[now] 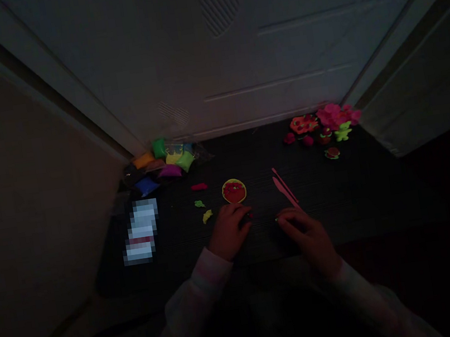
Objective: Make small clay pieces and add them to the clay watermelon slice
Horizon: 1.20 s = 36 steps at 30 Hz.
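My left hand (229,232) is closed, with a small red clay piece (250,215) between the tips of its thumb and forefinger. Just beyond its knuckles lies a round red clay disc with a yellow rim (235,192), with small green and red bits on top. My right hand (307,235) is pinched; a tiny pale speck shows at its fingertips, too small and dark to name. Past that hand lie a pink plastic knife (283,189) and a thin pink modelling stick (285,185). Red (199,187), green (199,204) and yellow (207,216) clay lumps sit left of the disc.
Several bagged clay packs (171,170) are heaped at the back left of the dark table (248,154). A blurred, lit phone (141,231) lies at the left. Finished clay figures, including a yellow-green bear (343,131), stand back right. A pale door (173,46) rises behind.
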Motion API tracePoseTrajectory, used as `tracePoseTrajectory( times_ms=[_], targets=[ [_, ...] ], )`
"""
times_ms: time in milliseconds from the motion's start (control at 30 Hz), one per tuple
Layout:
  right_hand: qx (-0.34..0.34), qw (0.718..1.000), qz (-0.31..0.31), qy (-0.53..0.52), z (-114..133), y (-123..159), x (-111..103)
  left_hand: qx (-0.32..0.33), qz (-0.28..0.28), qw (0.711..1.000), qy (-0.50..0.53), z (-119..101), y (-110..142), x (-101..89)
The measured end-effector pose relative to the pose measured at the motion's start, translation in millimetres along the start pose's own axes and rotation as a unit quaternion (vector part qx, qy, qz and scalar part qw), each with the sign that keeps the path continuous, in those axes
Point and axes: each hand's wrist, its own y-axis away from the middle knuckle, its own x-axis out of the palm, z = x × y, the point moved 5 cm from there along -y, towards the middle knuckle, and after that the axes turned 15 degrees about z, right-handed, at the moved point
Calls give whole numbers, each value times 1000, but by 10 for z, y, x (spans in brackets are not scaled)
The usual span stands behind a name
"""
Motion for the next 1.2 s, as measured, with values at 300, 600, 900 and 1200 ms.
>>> tracePoseTrajectory(
  times_ms=[300, 600, 900, 1200],
  targets=[
    [-49, 997, 2, 60, 188, -2, -38, 32, -21, 999, -8, -163, 2, -97],
    [-203, 939, -17, 278, 1043, 227, -8, 131, -184, 974, -27, -896, 515, -576],
    [-229, 921, 4, 315, 1170, 345, 90, 132, -222, 965, -37, -938, 693, -615],
    [-217, 933, 23, 285, 1172, 329, 94, 129, -229, 962, -79, -950, 707, -633]
  ],
)
